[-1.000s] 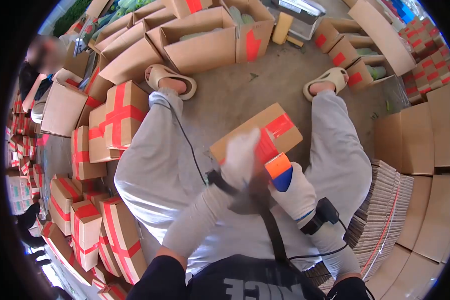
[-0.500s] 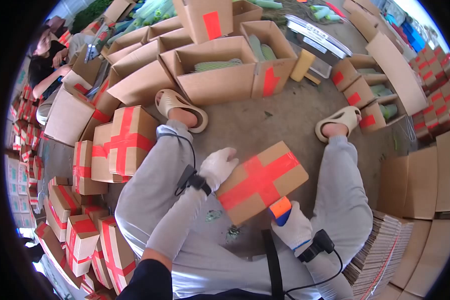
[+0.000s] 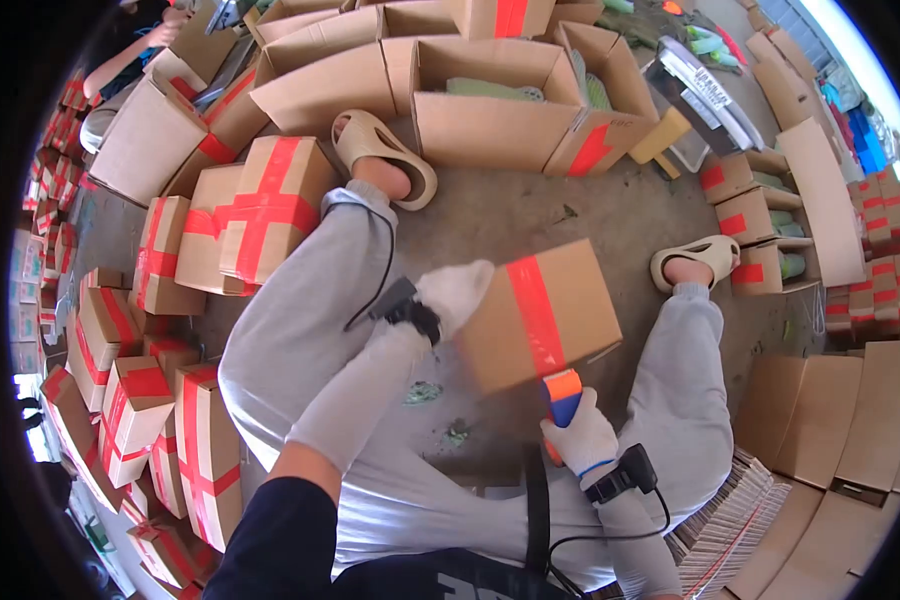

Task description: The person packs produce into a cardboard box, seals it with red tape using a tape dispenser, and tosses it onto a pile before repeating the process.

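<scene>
A closed cardboard box [image 3: 582, 300] stands on the floor between my legs, one strip of red tape [image 3: 537, 315] running down over its top and front side. My left hand [image 3: 455, 297], in a white glove, is on its left side with the fingers bent against the edge. In my gloved right hand [image 3: 583, 435] is an orange-and-blue tape dispenser [image 3: 563, 396]. The dispenser's orange head meets the front lower edge of the box, where the red strip ends.
Open cartons [image 3: 495, 130] with green produce stand ahead, beside a scale [image 3: 705, 90]. Red-taped boxes [image 3: 270, 215] are piled at left, where another person's arm [image 3: 120, 65] shows. Flattened cardboard [image 3: 735, 530] is stacked at right. Green scraps [image 3: 424, 392] lie on the floor.
The box has turned from a face with a red tape cross to one with a single strip. Both hands stayed by it, the dispenser still in the right. The view has shifted.
</scene>
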`<state>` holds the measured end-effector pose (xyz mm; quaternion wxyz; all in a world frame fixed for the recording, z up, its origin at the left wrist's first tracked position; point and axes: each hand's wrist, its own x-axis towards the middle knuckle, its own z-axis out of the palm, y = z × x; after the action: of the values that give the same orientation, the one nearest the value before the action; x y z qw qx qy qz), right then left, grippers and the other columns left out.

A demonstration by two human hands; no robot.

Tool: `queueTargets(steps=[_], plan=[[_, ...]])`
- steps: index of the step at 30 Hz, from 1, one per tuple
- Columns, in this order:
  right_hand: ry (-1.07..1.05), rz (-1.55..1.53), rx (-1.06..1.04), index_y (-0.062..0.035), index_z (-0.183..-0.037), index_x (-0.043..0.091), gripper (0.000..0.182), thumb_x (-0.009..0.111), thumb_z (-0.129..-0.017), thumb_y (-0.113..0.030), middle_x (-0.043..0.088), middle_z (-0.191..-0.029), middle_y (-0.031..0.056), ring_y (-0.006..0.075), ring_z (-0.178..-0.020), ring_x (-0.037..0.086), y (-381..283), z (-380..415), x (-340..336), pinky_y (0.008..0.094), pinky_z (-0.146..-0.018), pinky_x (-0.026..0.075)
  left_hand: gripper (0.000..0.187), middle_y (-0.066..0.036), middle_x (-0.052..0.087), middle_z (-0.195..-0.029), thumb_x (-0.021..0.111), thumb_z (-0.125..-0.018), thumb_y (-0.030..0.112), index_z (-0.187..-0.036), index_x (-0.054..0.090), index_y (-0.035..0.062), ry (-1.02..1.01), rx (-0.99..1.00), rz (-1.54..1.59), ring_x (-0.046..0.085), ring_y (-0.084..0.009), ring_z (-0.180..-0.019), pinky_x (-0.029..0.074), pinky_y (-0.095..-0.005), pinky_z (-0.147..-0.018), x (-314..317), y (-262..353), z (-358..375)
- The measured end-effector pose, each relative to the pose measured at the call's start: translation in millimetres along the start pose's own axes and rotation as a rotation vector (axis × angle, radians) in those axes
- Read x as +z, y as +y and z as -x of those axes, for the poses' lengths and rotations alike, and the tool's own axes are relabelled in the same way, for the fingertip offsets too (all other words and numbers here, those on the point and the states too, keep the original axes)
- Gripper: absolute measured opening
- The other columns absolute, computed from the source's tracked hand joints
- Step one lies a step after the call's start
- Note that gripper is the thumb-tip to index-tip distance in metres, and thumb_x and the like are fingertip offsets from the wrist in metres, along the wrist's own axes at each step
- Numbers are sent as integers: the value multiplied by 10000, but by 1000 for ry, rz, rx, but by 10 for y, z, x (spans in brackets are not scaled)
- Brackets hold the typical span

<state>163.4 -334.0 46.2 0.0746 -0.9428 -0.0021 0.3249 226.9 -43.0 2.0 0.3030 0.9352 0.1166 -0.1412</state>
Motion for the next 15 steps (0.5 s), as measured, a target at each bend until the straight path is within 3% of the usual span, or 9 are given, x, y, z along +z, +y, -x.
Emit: queueTargets(steps=[3, 5, 7, 8, 9, 11, 12, 15], plan=[[25, -89, 63, -73, -1227, 461, 628, 837, -804, -345, 716, -1068, 262, 483, -1015, 695, 361, -76, 213, 554, -840, 570, 399, -147, 723, -1216, 399, -1076, 424, -1243, 650, 162, 47, 48, 162, 692, -369, -1102, 543, -510, -935, 478, 54, 240], [20, -74, 66, -77, -1266, 457, 684, 859, -781, -346, 721, -1045, 258, 477, -1003, 701, 498, -38, 177, 544, -832, 571, 419, -129, 735, -1202, 396, -1080, 433, -1279, 648, 164, 158, 130, 214, 703, -361, -1085, 553, -504, -923, 779, -16, 218], [62, -107, -1, -79, -1317, 447, 762, 875, -755, -364, 721, -1047, 262, 477, -1007, 703, 459, -58, 195, 535, -834, 569, 437, -165, 741, -1123, 421, -1078, 456, -1250, 691, 158, 13, 117, 198, 700, -371, -1064, 540, -477, -933, 498, -7, 121], [90, -124, -20, -81, -1341, 444, 788, 878, -746, -363, 719, -1062, 267, 480, -1021, 699, 373, -76, 140, 534, -841, 566, 439, -150, 742, -1131, 413, -1078, 454, -1234, 696, 157, -86, 106, 239, 693, -392, -1066, 539, -497, -927, 307, -37, 19], [142, -196, -55, -72, -1385, 428, 843, 882, -733, -355, 710, -1107, 277, 481, -1065, 688, 180, -67, 34, 530, -859, 559, 428, -129, 745, -1130, 412, -1075, 447, -1190, 693, 145, -61, 39, 229, 687, -407, -1063, 535, -515, -927, 205, -76, -110], [196, -211, -133, -42, -1397, 418, 855, 875, -735, -331, 710, -1129, 272, 468, -1095, 688, -277, -164, -318, 530, -871, 562, 411, -187, 728, -1167, 469, -1048, 438, -1208, 679, 123, 47, -106, 194, 672, -380, -1137, 522, -499, -990, 26, -232, -391], [224, -217, -199, -33, -1404, 414, 854, 870, -743, -324, 716, -1122, 267, 464, -1095, 691, -460, -299, -496, 532, -876, 564, 409, -187, 710, -1239, 528, -1018, 404, -1288, 661, 127, 167, -106, 0, 652, -370, -1194, 524, -499, -997, -14, -235, -439], [141, -69, -287, -13, -1383, 477, 766, 845, -782, -313, 723, -1122, 264, 431, -1086, 704, -1047, -794, -1043, 501, -911, 573, 408, -159, 682, -1303, 586, -983, 340, -1327, 635, 125, 238, 100, 11, 630, -376, -1238, 527, -509, -984, -333, 201, -27]])
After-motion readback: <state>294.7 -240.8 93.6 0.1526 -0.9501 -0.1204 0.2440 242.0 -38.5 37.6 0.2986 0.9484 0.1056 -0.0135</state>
